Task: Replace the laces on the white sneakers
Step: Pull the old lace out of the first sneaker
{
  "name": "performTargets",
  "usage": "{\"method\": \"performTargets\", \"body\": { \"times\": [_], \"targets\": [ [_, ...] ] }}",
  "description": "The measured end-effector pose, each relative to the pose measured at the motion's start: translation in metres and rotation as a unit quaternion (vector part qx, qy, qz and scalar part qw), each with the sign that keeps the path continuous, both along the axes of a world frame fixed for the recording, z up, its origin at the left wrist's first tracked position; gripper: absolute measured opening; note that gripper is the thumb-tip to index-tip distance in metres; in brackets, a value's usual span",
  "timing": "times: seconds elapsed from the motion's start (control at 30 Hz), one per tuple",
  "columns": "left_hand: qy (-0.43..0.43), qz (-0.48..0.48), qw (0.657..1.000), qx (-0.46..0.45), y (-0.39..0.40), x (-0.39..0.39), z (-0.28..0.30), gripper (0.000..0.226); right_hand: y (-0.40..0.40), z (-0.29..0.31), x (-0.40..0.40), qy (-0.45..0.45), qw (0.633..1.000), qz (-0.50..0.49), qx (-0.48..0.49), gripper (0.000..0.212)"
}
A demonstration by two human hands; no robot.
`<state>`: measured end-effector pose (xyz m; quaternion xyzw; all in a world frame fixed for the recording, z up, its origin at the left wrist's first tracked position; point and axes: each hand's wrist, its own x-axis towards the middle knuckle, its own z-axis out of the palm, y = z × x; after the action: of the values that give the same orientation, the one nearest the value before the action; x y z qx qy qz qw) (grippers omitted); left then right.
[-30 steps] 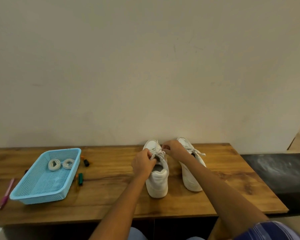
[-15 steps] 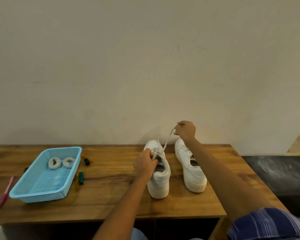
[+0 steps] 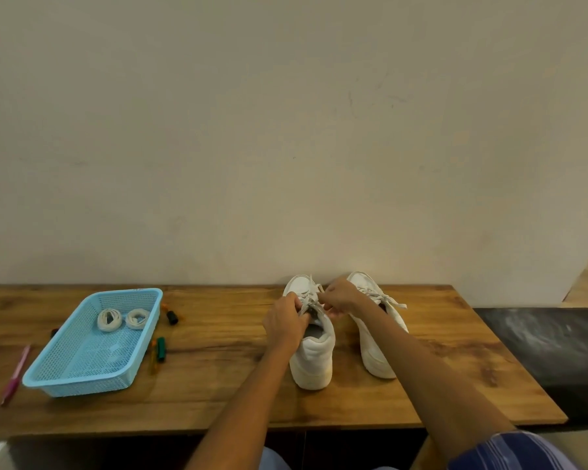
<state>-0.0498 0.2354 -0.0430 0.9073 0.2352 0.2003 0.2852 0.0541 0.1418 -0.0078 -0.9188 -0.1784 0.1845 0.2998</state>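
Two white sneakers stand heel-toward-me on the wooden table (image 3: 218, 395). Over the throat of the left sneaker (image 3: 314, 354) both hands meet. My left hand (image 3: 284, 322) pinches its lace (image 3: 310, 298) from the left side, and my right hand (image 3: 340, 297) pinches the same lace from the right. The right sneaker (image 3: 377, 337) is still laced, with a loose lace end trailing to its right; my right forearm crosses over it. Two coiled white laces (image 3: 109, 319) lie in the blue basket (image 3: 82, 374) at the left.
Several markers (image 3: 159, 349) lie around the basket and a pink pen (image 3: 16, 374) sits at the far left. A plain wall rises right behind the sneakers. A dark surface (image 3: 550, 347) adjoins the table's right end.
My right hand, which had pulled a lace end up and away above the sneakers, has come back down to the left sneaker's throat. My left hand stayed on the sneaker.
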Motion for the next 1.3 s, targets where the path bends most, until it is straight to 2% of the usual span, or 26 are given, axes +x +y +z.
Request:
{"method": "performTargets", "body": {
  "times": [0.2,0.33,0.43,0.5,0.53,0.6,0.7,0.8,0.83,0.9,0.97,1.03,1.17,1.3],
  "targets": [
    [0.006,-0.001,1.000,0.005,0.000,-0.001,0.002,0.015,0.009,0.005,-0.004,-0.004,0.999,-0.018,0.034,0.032],
    [0.002,0.000,1.000,0.003,0.000,-0.001,0.003,0.018,0.005,0.005,0.010,-0.080,0.991,-0.092,0.058,0.035],
    [0.005,0.001,1.000,0.008,0.000,0.000,0.002,0.016,-0.005,0.022,0.029,-0.122,0.951,-0.232,0.165,0.023],
    [0.007,0.004,1.000,0.009,0.001,0.002,0.001,0.016,-0.011,0.035,0.038,-0.124,0.916,-0.273,0.269,0.017],
    [0.009,0.005,1.000,0.010,0.001,0.002,0.000,0.016,-0.011,0.038,0.036,-0.112,0.908,-0.260,0.309,0.012],
    [0.017,0.006,1.000,0.008,0.001,0.003,0.000,0.019,-0.008,0.039,0.027,-0.049,0.919,-0.209,0.332,0.008],
    [0.023,-0.004,1.000,-0.002,0.004,0.002,-0.001,0.023,-0.003,0.023,0.014,0.015,0.963,-0.146,0.226,0.028],
    [0.029,-0.053,0.995,-0.076,0.018,0.003,0.003,0.028,-0.005,0.018,0.000,-0.038,0.989,-0.085,0.113,0.009],
    [0.022,-0.077,0.990,-0.118,0.023,0.004,0.004,0.027,-0.007,0.020,-0.004,-0.045,0.993,-0.062,0.085,0.009],
    [-0.017,-0.106,0.971,-0.213,0.032,0.005,0.004,0.016,-0.011,0.022,-0.013,0.002,0.998,0.000,0.058,0.012],
    [-0.035,-0.109,0.962,-0.247,0.036,0.006,0.002,0.006,-0.011,0.018,-0.019,0.037,0.998,0.050,0.032,0.017],
    [-0.015,-0.119,0.966,-0.230,0.035,0.010,0.000,0.006,-0.008,0.009,-0.020,-0.004,0.998,0.052,0.028,0.023],
    [0.023,-0.119,0.967,-0.226,0.026,0.020,0.003,0.010,-0.004,-0.015,-0.033,-0.094,0.992,-0.004,0.089,0.014],
    [0.059,-0.079,0.993,-0.062,0.013,0.023,0.005,0.031,0.000,-0.039,-0.054,-0.142,0.962,-0.077,0.221,0.004]
  ]
}}
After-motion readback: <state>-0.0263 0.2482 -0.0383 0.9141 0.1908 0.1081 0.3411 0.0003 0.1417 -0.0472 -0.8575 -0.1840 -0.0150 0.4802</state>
